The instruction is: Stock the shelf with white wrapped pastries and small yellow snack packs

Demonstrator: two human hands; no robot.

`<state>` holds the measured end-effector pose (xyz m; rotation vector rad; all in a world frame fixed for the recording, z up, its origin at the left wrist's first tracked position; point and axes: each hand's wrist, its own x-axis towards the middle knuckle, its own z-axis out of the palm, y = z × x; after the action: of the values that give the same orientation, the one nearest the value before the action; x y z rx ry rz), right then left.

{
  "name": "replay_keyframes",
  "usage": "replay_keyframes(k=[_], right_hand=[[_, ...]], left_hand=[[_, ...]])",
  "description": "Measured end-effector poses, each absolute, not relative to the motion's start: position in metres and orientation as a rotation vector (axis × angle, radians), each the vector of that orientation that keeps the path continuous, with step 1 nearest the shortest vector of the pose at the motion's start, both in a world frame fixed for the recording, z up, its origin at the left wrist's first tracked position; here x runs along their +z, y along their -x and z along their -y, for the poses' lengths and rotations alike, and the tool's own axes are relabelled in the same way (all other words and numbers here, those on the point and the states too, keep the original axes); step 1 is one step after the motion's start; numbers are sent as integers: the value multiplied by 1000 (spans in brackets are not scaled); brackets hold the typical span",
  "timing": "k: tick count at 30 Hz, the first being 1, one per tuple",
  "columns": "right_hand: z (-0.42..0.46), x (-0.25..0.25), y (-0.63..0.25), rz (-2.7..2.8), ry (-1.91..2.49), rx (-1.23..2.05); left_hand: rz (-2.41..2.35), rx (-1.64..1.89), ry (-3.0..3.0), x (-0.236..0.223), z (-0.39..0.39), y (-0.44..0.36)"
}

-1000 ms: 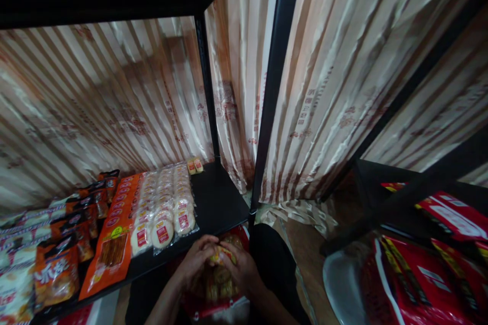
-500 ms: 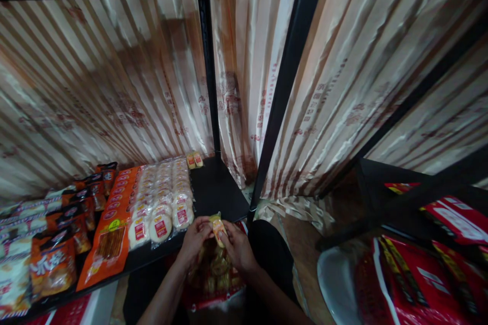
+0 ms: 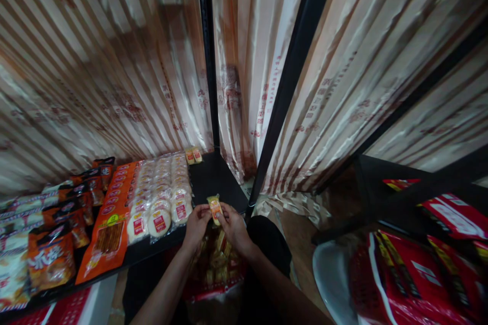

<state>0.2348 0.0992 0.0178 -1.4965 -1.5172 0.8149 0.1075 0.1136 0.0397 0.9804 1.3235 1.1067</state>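
A small yellow wrapped snack (image 3: 215, 207) with an orange-red label is held upright between my two hands, in front of the shelf edge. My right hand (image 3: 233, 228) pinches it, thumb across its front. At its left edge the fingers of my left hand (image 3: 196, 225) are closed on it too. Below my hands, between my knees, sits an open red bag (image 3: 213, 289) full of similar yellow wrapped snacks (image 3: 219, 259). Two more yellow snacks (image 3: 193, 155) stand side by side at the back of the black shelf (image 3: 213, 175).
Left of the bare shelf part lie rows of round wrapped crackers (image 3: 159, 221), orange snack packets (image 3: 104, 236) and orange-white bags (image 3: 52, 259). A black post (image 3: 282, 91) rises before the pleated curtain (image 3: 324, 81). Red packages (image 3: 415, 269) and a white stool (image 3: 328, 277) are at right.
My hands have lifted the yellow snack slightly, and its label now faces me more upright. The whole view has shifted a little.
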Motion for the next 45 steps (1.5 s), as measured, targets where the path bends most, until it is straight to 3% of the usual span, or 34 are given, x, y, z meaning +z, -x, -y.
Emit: replay_keyframes(k=[15,25,45], right_hand=[[-144,8,-232,1561,1651,681],[-188,16,-228,1602,1956,431],[-292,-6,-224,1354,1748,390]], left_hand=[[-1355,1046,-783,48,-139,-121],[-1430,953,-1056,31,-187,-134],[-1563,915,-1330,20,-281,-148]])
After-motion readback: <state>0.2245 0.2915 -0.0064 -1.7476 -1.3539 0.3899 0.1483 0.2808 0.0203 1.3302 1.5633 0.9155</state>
